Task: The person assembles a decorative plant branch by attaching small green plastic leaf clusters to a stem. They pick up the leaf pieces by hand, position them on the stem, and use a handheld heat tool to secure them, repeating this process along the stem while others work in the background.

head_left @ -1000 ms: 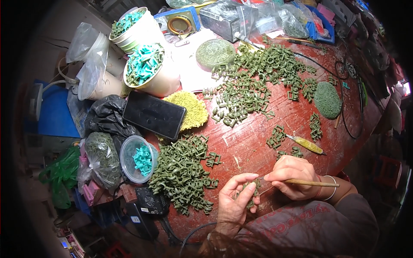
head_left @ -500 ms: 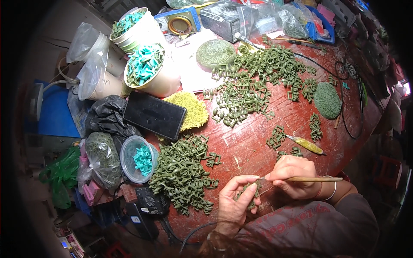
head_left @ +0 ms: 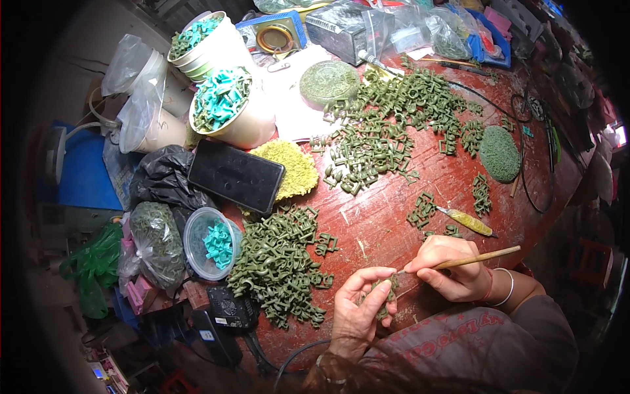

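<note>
My left hand (head_left: pixel 351 314) pinches a small green wax-like piece (head_left: pixel 393 283) between thumb and fingers, which partly cover it. Against its upper end is the thin tip of a wooden-handled carving tool (head_left: pixel 489 255), gripped pencil-fashion by my right hand (head_left: pixel 453 264). The fingertips of both hands nearly meet. Left of my left hand lies a big heap of loose green pieces (head_left: pixel 279 262). Just beyond my right hand are a yellow-gripped pointed tool (head_left: pixel 471 223) and a few small clusters of green pieces (head_left: pixel 420 210).
Another spread of green pieces (head_left: pixel 374 151) covers the far middle of the red table (head_left: pixel 367 220). A black phone (head_left: pixel 236 176) rests on a yellow sponge-like block (head_left: pixel 292 167). Tubs of turquoise pieces (head_left: pixel 222 98) stand far left, with a clear tub (head_left: pixel 190 246) nearer. Cables (head_left: pixel 525 177) run along the right.
The rear end of the carving tool has tilted upward, with my right hand turning slightly. My left hand and the piece in it stay almost where they were.
</note>
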Tool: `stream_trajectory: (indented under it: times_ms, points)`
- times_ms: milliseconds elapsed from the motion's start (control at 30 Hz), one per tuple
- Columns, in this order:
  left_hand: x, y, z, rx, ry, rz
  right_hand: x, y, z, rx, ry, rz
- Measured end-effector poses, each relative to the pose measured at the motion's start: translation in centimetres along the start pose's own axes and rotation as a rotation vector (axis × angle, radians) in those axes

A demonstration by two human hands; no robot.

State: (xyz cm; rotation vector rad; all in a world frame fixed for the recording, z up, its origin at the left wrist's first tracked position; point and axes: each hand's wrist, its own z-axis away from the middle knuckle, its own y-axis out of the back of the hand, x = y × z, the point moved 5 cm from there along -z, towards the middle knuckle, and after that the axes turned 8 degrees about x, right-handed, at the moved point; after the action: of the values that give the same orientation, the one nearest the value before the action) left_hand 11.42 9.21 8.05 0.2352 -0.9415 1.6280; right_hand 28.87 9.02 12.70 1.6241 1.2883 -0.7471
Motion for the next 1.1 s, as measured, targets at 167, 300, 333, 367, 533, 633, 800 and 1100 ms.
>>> stream_trajectory:
  times_ms: [167,300,333,367,533,633,800,1100]
  points:
    - [0.0,0.0,0.1,-0.021,0.003,0.026,0.2,0.1,0.1,0.012,-0.048,-0.039]
    - [-0.1,0.0,0.0,-0.031,0.015,0.017,0.8,0.4,0.4,0.009,-0.179,-0.075]
    - [-0.1,0.0,0.0,-0.041,0.008,0.023,1.0,0.4,0.5,0.021,-0.214,-0.094]
    - [-0.1,0.0,0.0,-0.050,0.001,0.029,1.0,0.4,0.5,0.022,-0.214,-0.094]
    - [0.0,0.1,0.2,-0.031,0.019,0.033,1.3,0.2,0.7,0.006,-0.318,-0.184]
    - [-0.1,0.2,0.1,-0.042,0.015,0.047,1.4,0.2,0.7,0.029,-0.306,-0.175]
    - [-0.1,0.2,-0.1,-0.067,0.028,0.059,1.8,0.1,1.0,0.020,-0.399,-0.264]
    - [0.0,0.2,0.1,-0.094,0.039,0.086,1.7,0.2,0.7,0.035,-0.340,-0.202]
